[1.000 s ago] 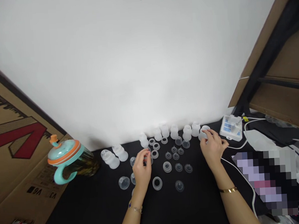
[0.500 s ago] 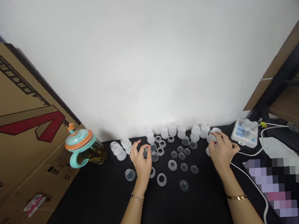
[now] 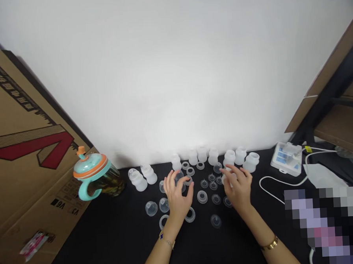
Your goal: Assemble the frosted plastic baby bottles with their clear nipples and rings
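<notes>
My left hand (image 3: 179,193) hovers over the middle of the dark table with thumb and fingers apart, next to a translucent ring (image 3: 190,215). On the right, my right hand (image 3: 238,187) has its fingers bent around a whitish bottle (image 3: 225,180), which is mostly hidden behind them. Small clear discs with raised centres (image 3: 216,221) lie between the hands. A thick ring with a clear piece in it (image 3: 202,197) sits near them. Clear domed caps (image 3: 151,208) lie left of my left hand. White bottles (image 3: 213,157) stand in a row along the wall.
At the left, a teal and orange lidded jug (image 3: 91,172) stands beside a large cardboard box (image 3: 25,128). Two capped bottles (image 3: 139,180) stand near it. A white case (image 3: 286,159), a white cable (image 3: 267,177) and a pixelated area are at the right.
My right hand has moved left from the right end of the bottle row, with a whitish bottle. My left hand has shifted slightly right and down, uncovering a domed cap. The view has shifted slightly.
</notes>
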Demonstrator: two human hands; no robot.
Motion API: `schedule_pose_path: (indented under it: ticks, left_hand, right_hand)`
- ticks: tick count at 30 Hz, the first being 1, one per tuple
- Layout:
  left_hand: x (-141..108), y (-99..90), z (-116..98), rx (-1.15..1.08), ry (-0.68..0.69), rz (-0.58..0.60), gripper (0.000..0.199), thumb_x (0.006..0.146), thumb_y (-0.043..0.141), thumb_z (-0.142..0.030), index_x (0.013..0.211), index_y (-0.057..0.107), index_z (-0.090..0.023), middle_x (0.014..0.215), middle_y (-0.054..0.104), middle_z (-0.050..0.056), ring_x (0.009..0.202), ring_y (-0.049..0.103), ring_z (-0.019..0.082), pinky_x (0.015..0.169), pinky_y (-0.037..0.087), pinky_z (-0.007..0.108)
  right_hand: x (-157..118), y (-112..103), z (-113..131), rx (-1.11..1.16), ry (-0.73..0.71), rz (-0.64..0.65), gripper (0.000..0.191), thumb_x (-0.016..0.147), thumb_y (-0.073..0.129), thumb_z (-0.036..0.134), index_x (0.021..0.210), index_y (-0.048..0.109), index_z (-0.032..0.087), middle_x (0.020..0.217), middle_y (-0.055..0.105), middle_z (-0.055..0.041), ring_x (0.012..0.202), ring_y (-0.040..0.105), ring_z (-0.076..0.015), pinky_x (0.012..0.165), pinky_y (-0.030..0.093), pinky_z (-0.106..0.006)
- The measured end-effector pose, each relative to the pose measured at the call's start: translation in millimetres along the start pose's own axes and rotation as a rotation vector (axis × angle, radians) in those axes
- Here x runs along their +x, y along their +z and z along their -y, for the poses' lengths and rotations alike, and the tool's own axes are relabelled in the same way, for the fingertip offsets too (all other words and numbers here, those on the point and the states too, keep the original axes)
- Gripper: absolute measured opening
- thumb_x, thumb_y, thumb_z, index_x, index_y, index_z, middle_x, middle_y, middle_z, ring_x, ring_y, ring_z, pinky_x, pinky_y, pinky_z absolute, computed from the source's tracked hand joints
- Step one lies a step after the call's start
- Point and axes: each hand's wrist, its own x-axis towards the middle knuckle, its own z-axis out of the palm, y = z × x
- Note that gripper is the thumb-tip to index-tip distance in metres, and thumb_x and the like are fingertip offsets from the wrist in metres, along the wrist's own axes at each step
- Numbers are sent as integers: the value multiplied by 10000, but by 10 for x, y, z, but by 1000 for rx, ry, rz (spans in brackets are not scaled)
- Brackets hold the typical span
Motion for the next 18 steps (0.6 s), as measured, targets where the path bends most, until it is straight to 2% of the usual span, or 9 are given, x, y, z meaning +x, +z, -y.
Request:
schedule_pose_path:
  ticks: [3,8,11,18]
  left_hand:
    - [-35,-6,-67,-12,49,65,164,873,651,-317,1017,686,-248,1361,550,117,1386,398,344,1161,231,615]
    - [-82,14,-116,-4,92,170,408,821,696,-383,1209,648,-266,1504,444,117,1451,305,367,1177,193,634]
    - [-105,39,-123,15,93,215,510,814,688,-375,1305,599,-271,1559,381,110,1482,242,369,1182,163,647]
    - [-140,82,-92,55,97,250,618,803,682,-368,1394,529,-265,1595,333,111,1496,204,373,1184,135,652]
  right_hand:
    - [-48,-1,184,138,-122,-16,374,885,561,-14,1125,691,242,1160,701,-103,1021,687,-221,996,464,-455]
    - [-111,-28,404,319,-263,-39,422,887,544,-41,1196,685,210,1114,708,-110,1015,695,-212,907,592,-392]
    - [-186,-29,458,365,-293,-43,447,891,587,-14,1244,676,246,1096,728,-73,1026,706,-205,898,625,-368]
    - [-363,-33,489,431,-328,-47,515,865,646,-3,1326,638,226,1165,722,-80,1138,680,-255,920,640,-376]
